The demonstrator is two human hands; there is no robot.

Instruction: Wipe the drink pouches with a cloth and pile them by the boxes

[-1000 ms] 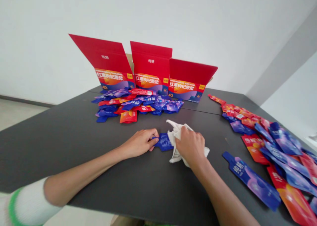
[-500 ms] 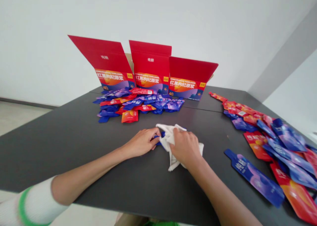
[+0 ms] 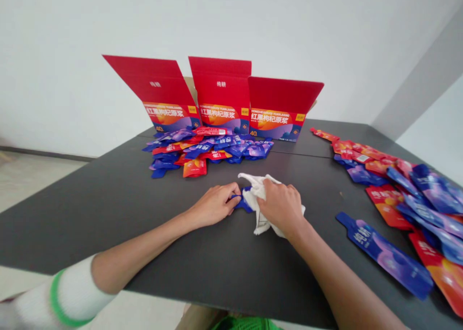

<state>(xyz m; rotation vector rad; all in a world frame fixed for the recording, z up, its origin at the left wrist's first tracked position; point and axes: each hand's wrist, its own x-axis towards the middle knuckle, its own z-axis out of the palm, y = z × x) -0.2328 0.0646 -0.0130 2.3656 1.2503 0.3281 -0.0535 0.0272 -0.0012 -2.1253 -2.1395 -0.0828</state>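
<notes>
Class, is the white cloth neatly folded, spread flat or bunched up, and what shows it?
Bunched up: the cloth is creased and gathered under the right hand, its uneven edges sticking out.

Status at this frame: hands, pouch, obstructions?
Left hand pinching blue pouch at one end. Right hand gripping white cloth over it. Cloth hides part of pouch.

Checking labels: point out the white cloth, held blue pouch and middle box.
White cloth (image 3: 256,190), head view: its upper-left folds.
Held blue pouch (image 3: 247,203), head view: its uncovered part.
Middle box (image 3: 223,119), head view: its printed front.
</notes>
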